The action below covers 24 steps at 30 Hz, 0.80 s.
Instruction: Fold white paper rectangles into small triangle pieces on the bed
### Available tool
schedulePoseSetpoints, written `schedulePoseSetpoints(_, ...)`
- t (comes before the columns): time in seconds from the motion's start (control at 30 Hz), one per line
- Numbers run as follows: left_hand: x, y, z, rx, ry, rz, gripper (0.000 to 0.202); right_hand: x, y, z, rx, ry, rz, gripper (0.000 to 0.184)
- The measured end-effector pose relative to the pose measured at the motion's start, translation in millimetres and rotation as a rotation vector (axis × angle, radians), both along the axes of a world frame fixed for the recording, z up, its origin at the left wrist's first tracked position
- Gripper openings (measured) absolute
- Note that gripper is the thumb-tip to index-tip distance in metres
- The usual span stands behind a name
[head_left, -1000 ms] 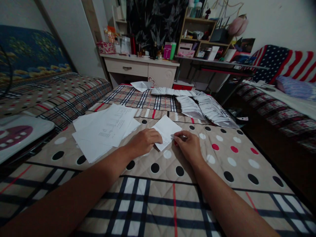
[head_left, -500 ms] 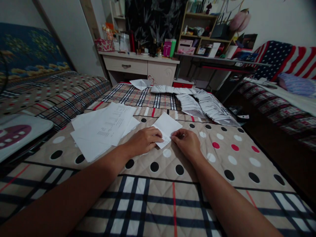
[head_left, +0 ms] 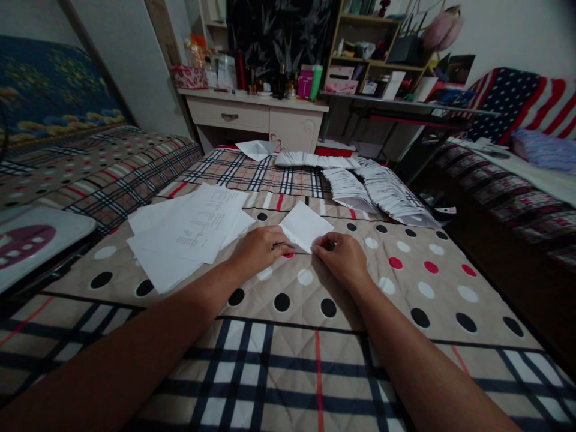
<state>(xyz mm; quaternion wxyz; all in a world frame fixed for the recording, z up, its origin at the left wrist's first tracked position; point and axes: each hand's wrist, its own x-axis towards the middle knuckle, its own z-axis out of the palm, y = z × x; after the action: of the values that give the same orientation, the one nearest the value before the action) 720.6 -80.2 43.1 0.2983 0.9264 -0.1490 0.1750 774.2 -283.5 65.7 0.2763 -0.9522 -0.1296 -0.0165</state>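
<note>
A small folded sheet of white paper (head_left: 308,222) lies on the patterned bedspread between my hands. My left hand (head_left: 263,247) pinches its left corner, thumb and fingers closed on the edge. At the near right edge, the fingertips of my right hand (head_left: 339,255) pinch the paper too. The near edge runs almost straight from one hand to the other. Left of my left hand lies a loose pile of white sheets (head_left: 193,225), the top one printed with text.
Rows of folded white papers (head_left: 387,192) stand packed at the far right of the bedspread (head_left: 288,348). Another folded paper (head_left: 256,150) lies at the far edge. Beyond is a white dresser (head_left: 234,117) with bottles. At left sits a white case (head_left: 40,240) with a purple oval.
The near corner of the paper, which pointed toward me, is now folded up, leaving a straight near edge. My left hand has shifted slightly up.
</note>
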Motion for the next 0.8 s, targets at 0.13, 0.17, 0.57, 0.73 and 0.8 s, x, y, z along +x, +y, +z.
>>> schedulePoseSetpoints(0.13,2,-1,3.6,0.065,0.09,0.127,0.021,0,0,-0.6,-0.004,-0.006,0.006,0.007)
schedulePoseSetpoints(0.17,2,-2,4.8,0.099,0.1,0.156,0.025,1,0,-0.8,-0.003,-0.008,0.009,0.007)
schedulePoseSetpoints(0.57,3,-11,11.3,0.271,0.112,0.247,0.025,-1,1,1.0,-0.013,-0.003,-0.003,0.008)
schedulePoseSetpoints(0.73,5,-8,7.6,0.225,0.105,0.212,0.024,-2,2,2.5,-0.016,0.001,0.0,0.009)
schedulePoseSetpoints(0.8,6,-8,6.8,0.221,0.109,0.206,0.022,-2,2,2.7,-0.024,0.005,0.0,0.01)
